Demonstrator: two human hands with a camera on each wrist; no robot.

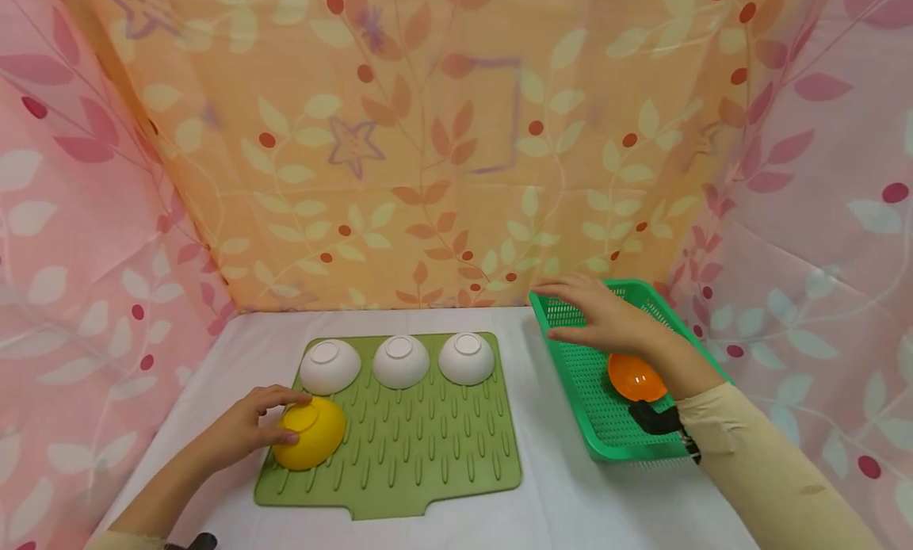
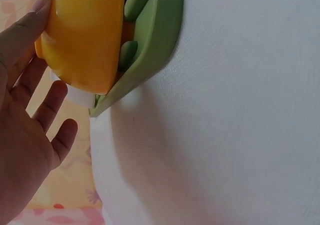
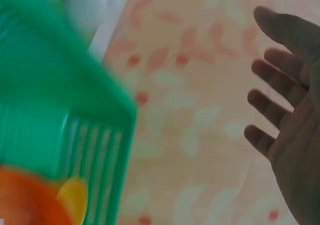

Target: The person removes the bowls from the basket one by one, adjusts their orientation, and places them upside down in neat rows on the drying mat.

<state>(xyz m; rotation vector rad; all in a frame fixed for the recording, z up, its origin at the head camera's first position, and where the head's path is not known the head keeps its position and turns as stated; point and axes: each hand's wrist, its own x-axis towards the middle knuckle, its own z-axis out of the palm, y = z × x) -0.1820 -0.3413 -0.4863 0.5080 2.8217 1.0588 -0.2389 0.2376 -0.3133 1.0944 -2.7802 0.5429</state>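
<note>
An upside-down yellow bowl (image 1: pixel 314 435) sits at the near left corner of the green drying mat (image 1: pixel 428 455). My left hand (image 1: pixel 246 431) pinches it near its foot ring; in the left wrist view the other fingers (image 2: pixel 64 140) stay apart from the bowl (image 2: pixel 82 40). Held over the green basket (image 1: pixel 581 407), my right hand (image 1: pixel 602 316) has its fingers spread and nothing in it. Inside the basket lies an orange bowl (image 1: pixel 635 378), partly hidden by the right forearm. Beside that bowl the right wrist view shows a yellow piece (image 3: pixel 74 200), its kind unclear.
Along the mat's far edge, a left white bowl (image 1: pixel 330 369), a middle white bowl (image 1: pixel 401 364) and a right white bowl (image 1: pixel 467 360) stand upside down in a row. White cloth (image 1: pixel 549 486) covers the table. Patterned curtains (image 1: pixel 428 138) close off the back and sides.
</note>
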